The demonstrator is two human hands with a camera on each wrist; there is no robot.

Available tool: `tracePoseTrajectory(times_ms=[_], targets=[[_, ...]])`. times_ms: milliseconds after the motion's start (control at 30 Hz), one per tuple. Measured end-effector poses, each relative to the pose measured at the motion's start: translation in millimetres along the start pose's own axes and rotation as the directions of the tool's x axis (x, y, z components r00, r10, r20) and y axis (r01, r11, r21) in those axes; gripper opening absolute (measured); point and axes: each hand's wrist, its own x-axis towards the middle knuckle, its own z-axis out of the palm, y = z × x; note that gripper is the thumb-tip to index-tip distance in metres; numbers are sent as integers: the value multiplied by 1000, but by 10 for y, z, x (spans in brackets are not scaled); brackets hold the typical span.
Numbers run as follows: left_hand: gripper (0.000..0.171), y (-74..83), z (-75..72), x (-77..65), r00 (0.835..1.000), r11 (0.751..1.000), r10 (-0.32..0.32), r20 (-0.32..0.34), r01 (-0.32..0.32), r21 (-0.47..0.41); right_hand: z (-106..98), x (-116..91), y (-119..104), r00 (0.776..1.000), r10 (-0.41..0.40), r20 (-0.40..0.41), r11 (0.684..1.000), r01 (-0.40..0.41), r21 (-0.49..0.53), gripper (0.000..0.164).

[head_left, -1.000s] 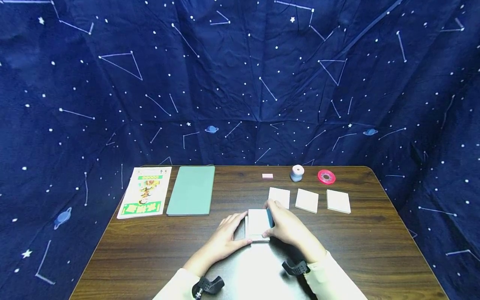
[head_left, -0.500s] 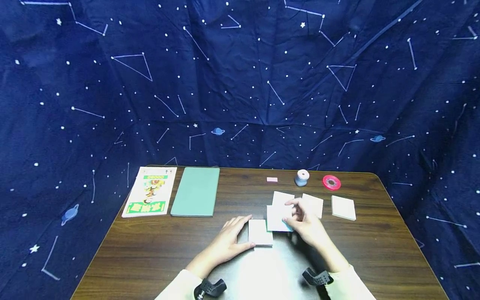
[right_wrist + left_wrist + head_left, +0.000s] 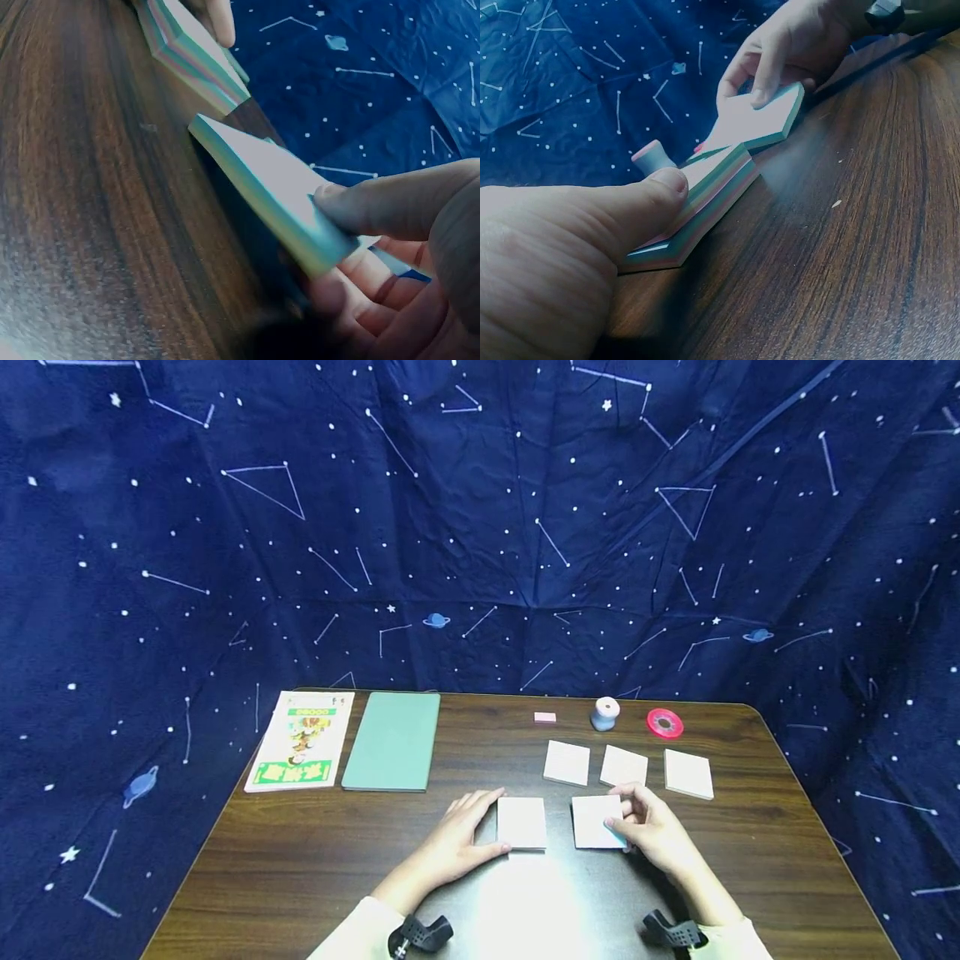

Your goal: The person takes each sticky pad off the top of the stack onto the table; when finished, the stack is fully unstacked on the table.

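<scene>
In the head view, my left hand [image 3: 457, 847] holds a square stack of sticky notes [image 3: 522, 823] at its left side, the thumb at the near corner and the fingers at the far one. The left wrist view shows several coloured layers along the edge of this stack [image 3: 720, 187]. To its right, my right hand [image 3: 656, 828] pinches a sticky note pad [image 3: 596, 822] by its right side, thumb on top. In the right wrist view this pad [image 3: 262, 172] is tilted above the table, its edge pale green to yellow, with the fingers beneath. The pad and the stack are apart.
Three white-topped note pads [image 3: 567, 763] lie in a row behind. Farther back are a pink eraser-like block [image 3: 545, 717], a blue-white spool-shaped object [image 3: 605, 714] and a red ring [image 3: 664, 723]. A green notebook [image 3: 392, 742] and a printed booklet [image 3: 302, 742] lie at left.
My right hand has lifted the pad off the stack and carried it to the right, then lower and nearer. My left hand has stayed at the stack. The head view has shifted slightly.
</scene>
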Motion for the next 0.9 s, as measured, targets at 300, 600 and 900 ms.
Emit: tracePoseTrajectory(times_ms=[300,600,900], targets=[[85,3,1,-4,1000,1000,-25,14,25,-7,100,49,78,984,-158,-78,947,129,-295,37],[85,-14,9,2,1000,1000,-3,-4,3,-7,143,63,98,977,-180,-113,933,133,-335,40],[84,2,25,0,1000,1000,-5,-7,5,-6,81,79,155,989,-94,-112,976,70,-204,31]])
